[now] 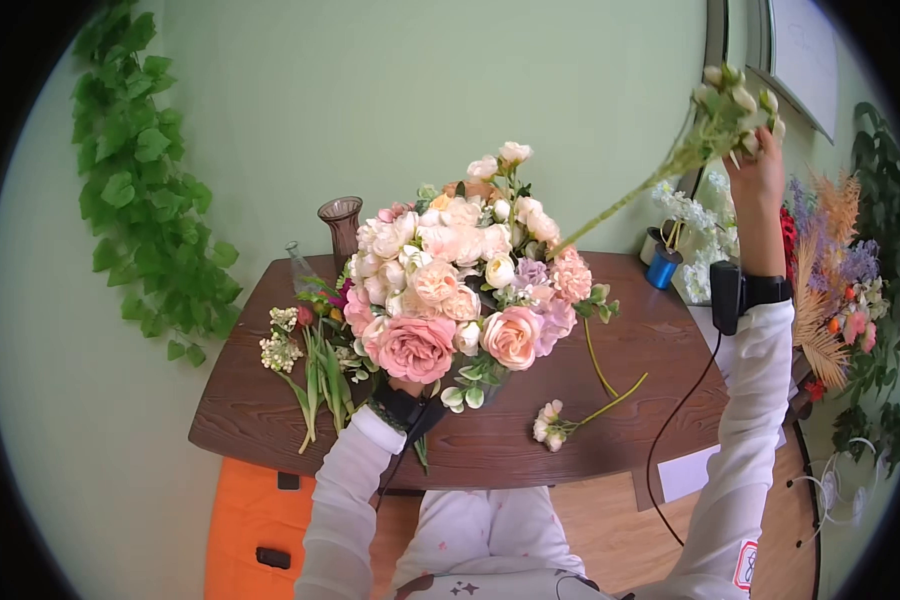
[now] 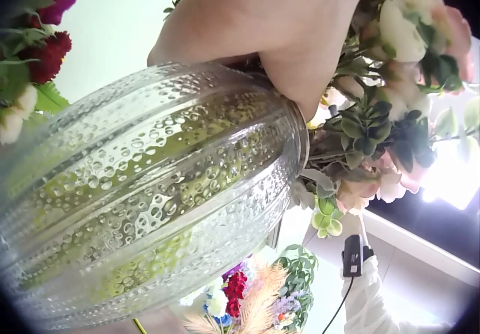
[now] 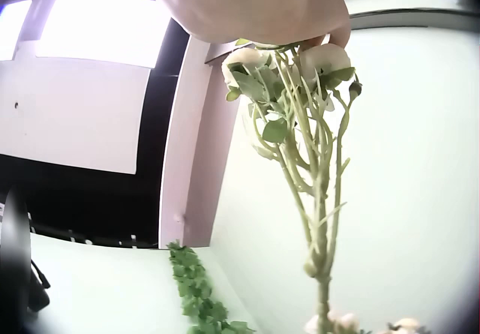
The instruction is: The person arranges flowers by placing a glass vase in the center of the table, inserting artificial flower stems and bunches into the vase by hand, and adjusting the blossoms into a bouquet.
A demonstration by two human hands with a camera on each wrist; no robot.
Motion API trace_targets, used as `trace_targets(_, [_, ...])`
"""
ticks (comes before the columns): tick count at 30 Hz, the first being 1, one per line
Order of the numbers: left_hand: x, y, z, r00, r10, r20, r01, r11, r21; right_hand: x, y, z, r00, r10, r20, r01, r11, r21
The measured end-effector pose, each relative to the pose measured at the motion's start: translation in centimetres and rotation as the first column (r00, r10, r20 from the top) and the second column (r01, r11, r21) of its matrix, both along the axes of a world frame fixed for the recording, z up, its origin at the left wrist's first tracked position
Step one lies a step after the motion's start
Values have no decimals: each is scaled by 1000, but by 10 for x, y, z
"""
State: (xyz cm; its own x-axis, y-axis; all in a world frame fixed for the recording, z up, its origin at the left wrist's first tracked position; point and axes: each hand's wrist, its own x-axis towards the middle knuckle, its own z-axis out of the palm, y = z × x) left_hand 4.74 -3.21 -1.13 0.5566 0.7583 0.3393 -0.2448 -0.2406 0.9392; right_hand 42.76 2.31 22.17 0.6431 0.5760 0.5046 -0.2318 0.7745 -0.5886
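A clear ribbed glass vase (image 2: 150, 191) holds a large bouquet of pink, cream and lilac flowers (image 1: 435, 280). The left hand (image 2: 255, 26) grips the vase at its neck; in the head view this hand (image 1: 406, 386) is mostly hidden under the blooms. High at the right, the right hand (image 1: 758, 180) holds a branched stem with white buds (image 1: 715, 130) by its flower end. That stem (image 3: 321, 229) slants down to the bouquet's right edge, where its lower end is hidden. In the right wrist view the right hand (image 3: 262, 11) covers part of the buds.
Left on the dark wooden table (image 1: 470, 440) lie tulips and small white blossoms (image 1: 280, 350). A brown glass vase (image 1: 342, 225) stands behind. At the right are a short cut flower stem (image 1: 552, 428), a blue container (image 1: 662, 268) and more flowers (image 1: 850, 270).
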Motion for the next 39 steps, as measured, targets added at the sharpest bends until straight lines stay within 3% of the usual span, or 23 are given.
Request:
trace_targets(1, [-1,1,0,1000,-7,-6,7,1000,1,7,-1,-7,1000,-8,1,8,1000,-1])
trace_targets(3, [-1,0,-3,1000,-24,-19,24,1000,8,18,0,-30,999,-41,-11,38,982,-185])
trace_targets(5, [1,4,1,999,-28,-31,29,999,15,43,19,-68,1000,-18,-4,16,965,-261])
trace_targets(8, [3,1,1,998,-22,-57,23,1000,19,65,44,-129,992,-19,-121,-39,889,-457])
trace_targets(10, [0,-1,2,997,-11,-81,13,1000,25,58,50,-165,983,-114,-143,27,863,-505])
trace_targets(13, [-5,-1,7,993,13,-114,-8,999,38,77,82,-229,975,-144,-170,58,902,-429])
trace_targets(15, [-7,-3,7,991,21,-134,-15,999,45,79,87,-258,948,-310,-76,229,826,-515])
trace_targets(16, [-8,-2,9,989,24,-143,-17,999,48,75,83,-265,948,-308,-79,226,827,-515])
trace_targets(18, [-8,-3,9,987,28,-159,-19,998,57,65,76,-280,973,-154,172,230,616,-754])
trace_targets(20, [-5,2,13,984,36,-176,-25,998,62,66,99,-323,971,35,237,155,660,-735])
trace_targets(21, [-6,2,13,982,41,-185,-30,998,63,66,104,-325,971,39,234,151,660,-736])
trace_targets(24, [-16,-16,-4,976,53,-212,-39,997,68,53,108,-312,755,416,506,317,444,-838])
trace_targets(25, [-20,-22,-11,974,55,-220,-41,997,70,39,109,-310,661,198,724,629,381,-678])
trace_targets(27, [-21,-27,-16,971,62,-232,-46,996,75,13,95,-269,563,131,816,599,615,-512])
trace_targets(29, [-8,-24,-15,967,68,-244,-50,996,77,-19,84,-218,590,135,796,254,905,-342])
trace_targets(31, [9,-16,-11,962,70,-262,-52,996,76,-72,42,-149,541,177,822,117,952,-282])
trace_targets(33, [9,-17,-12,957,69,-280,-50,996,75,-106,28,-107,438,184,880,16,977,-212])
trace_targets(35, [10,-22,-17,953,69,-297,-50,996,70,-125,41,-84,173,-43,984,3,999,43])
trace_targets(39, [3,-27,-20,940,79,-331,-56,995,76,-156,47,-69,70,-60,996,-112,991,68])
